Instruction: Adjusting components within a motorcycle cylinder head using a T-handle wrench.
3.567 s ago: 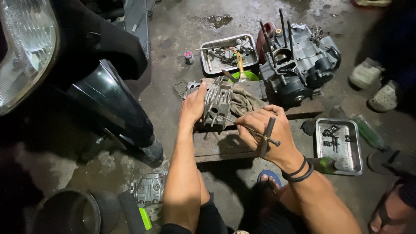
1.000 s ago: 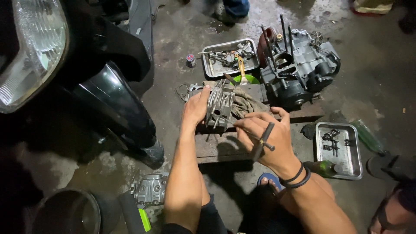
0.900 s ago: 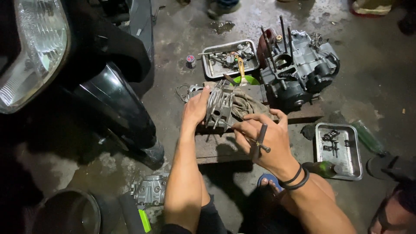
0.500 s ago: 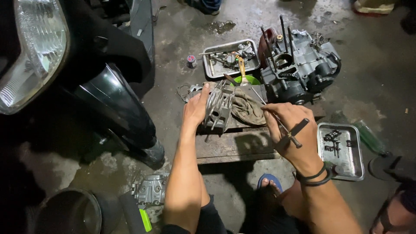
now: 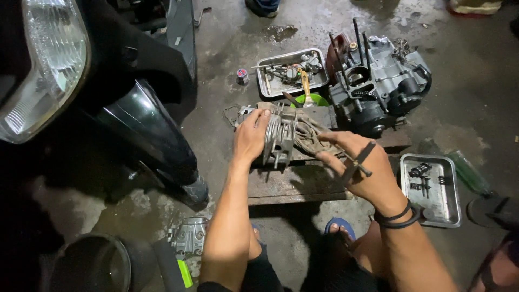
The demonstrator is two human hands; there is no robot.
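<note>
The finned cylinder head point(image 5: 278, 138) stands on the wooden surface point(image 5: 294, 184), grasped by the left hand point(image 5: 250, 138); just beside it, the right hand point(image 5: 359, 170) clenches a T-shaped tool point(image 5: 358, 161).

No signs or screens show, and no label can be made out. The closest things to packages are a green bottle point(image 5: 469, 172) lying on the floor just right of the right hand point(image 5: 361, 172), and a small round container point(image 5: 243, 76) beyond the left hand point(image 5: 252, 135).

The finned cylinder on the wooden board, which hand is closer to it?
Left. The left hand rests right on the finned cylinder, gripping its side. The right hand is off to its right, holding a small T-shaped tool, not touching it.
</note>
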